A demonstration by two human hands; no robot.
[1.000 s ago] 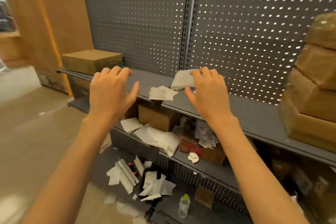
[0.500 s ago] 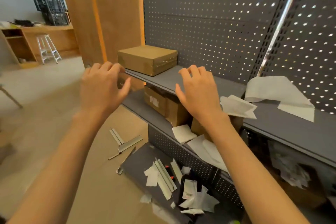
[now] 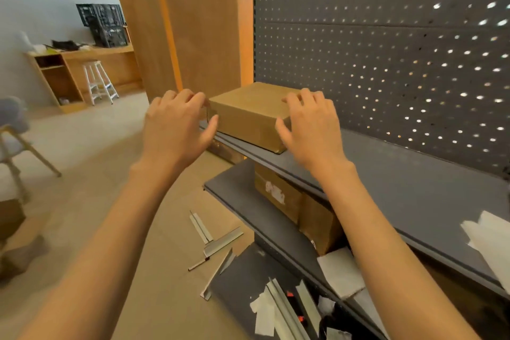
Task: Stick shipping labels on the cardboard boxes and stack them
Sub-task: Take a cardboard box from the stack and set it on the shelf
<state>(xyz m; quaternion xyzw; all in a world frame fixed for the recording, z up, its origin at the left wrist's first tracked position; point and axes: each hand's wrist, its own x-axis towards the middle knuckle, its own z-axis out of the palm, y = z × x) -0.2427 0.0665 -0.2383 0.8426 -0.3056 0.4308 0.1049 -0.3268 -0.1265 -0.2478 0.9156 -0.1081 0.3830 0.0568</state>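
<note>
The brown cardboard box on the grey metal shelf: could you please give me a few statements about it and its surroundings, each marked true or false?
1. The brown cardboard box sits at the left end of the upper grey metal shelf. True.
2. The left hand and right hand are at opposite sides of the box. True.
3. A white shipping label covers the top of that box. False: its visible top and front are plain brown.
4. The box rests on a stack of other boxes. False: it sits directly on the shelf.
5. A white stool stands by the wooden desk in the background. True.
</note>
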